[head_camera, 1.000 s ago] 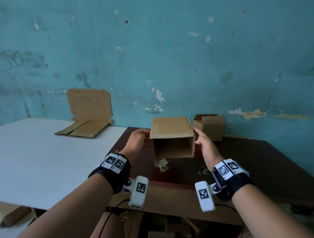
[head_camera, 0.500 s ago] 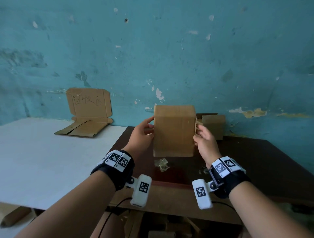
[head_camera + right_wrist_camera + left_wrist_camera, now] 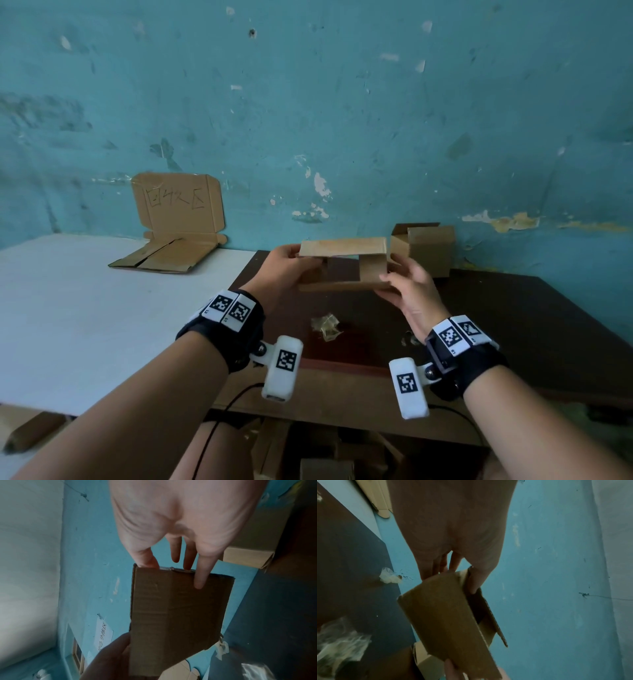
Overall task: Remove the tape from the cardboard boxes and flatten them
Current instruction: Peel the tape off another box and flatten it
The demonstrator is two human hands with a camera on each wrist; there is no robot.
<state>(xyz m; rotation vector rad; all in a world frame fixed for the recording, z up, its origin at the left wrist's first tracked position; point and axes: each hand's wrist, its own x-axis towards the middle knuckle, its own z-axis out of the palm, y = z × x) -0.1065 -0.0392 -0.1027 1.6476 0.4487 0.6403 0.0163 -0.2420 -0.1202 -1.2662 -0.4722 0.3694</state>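
Because the peeling blue wall (image 3: 342, 102) fills most of my view, I start there and work down: below it sit a white desk (image 3: 68, 308) at left and a dark desk (image 3: 513, 315) at right. A flattened carton (image 3: 178, 222) leans on the wall over the white one. A second cardboard box (image 3: 428, 248) stands near the wall on the dark desk, flaps open.

The cardboard box (image 3: 342, 263) I am working on is in the air above the dark desk, held between both hands, open through so I see daylight inside it. My left hand (image 3: 284, 274) grips its left end, thumb on top and fingers beneath. My right hand (image 3: 411, 291) pinches the right end, thumb inside the edge, fingers spread along the outer panel.

I judge it light, thin and springy, creasing readily at the corners. I would hold opposite corner edges and shear them together, keeping fingers out of the fold.

A crumpled tape wad (image 3: 325, 327) lies on the dark desk below.
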